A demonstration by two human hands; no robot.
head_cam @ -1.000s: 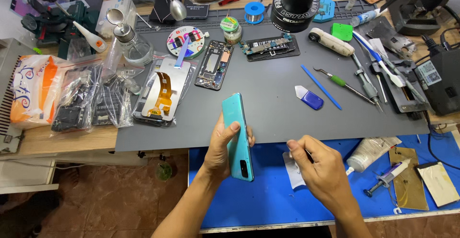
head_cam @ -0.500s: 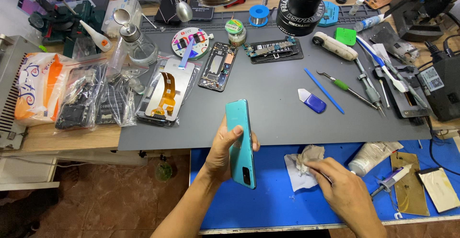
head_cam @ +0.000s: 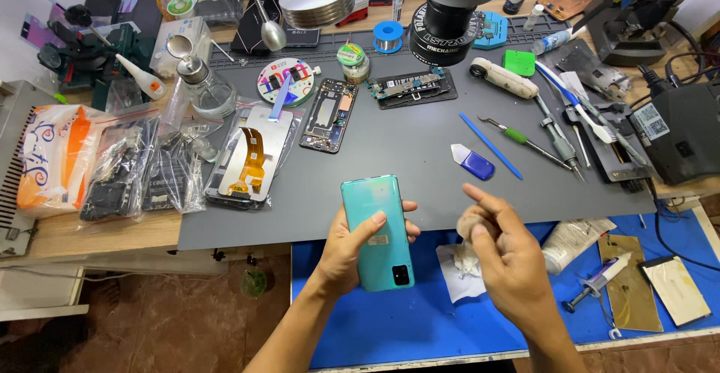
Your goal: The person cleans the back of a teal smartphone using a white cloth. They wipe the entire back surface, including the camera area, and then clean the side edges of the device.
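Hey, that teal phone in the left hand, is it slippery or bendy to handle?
The teal phone probably stays stiff: it juts straight beyond the left hand. Its glossy back looks slippery, so likely easy to drop.

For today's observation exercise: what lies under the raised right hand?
Under the right hand a crumpled white cloth lies on the blue mat. The hand covers part of it, so its full extent is hidden. The left hand holds a teal phone beside it.
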